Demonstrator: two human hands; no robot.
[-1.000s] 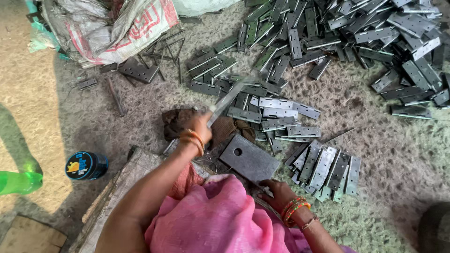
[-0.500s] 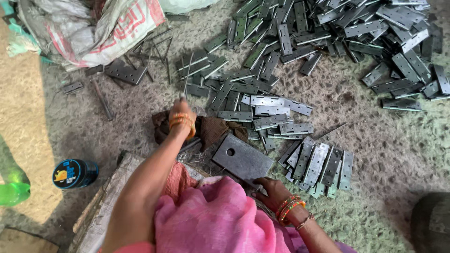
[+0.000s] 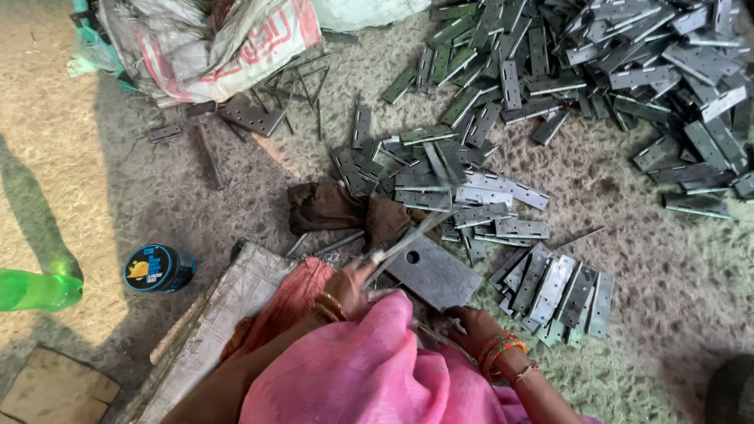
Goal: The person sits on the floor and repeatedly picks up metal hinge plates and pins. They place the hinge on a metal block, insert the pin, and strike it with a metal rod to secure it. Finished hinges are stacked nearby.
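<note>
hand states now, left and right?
Left hand: closed on a thin metal rod.
Right hand: near the plate, mostly hidden; cannot tell.

the floor (image 3: 667, 314) is rough, grey and gritty on the right, turning to sandy tan earth on the left. daylight falls from above and throws a long dark shadow (image 3: 35, 228) across the left side. a crumpled white woven sack (image 3: 212, 39) with red markings lies at the far left. a round dark tin with a blue lid (image 3: 157, 268) stands on the ground at the left, near a green plastic bottle (image 3: 35, 289) at the left edge. a flat piece of cardboard (image 3: 55, 389) lies in the near left corner.
</note>
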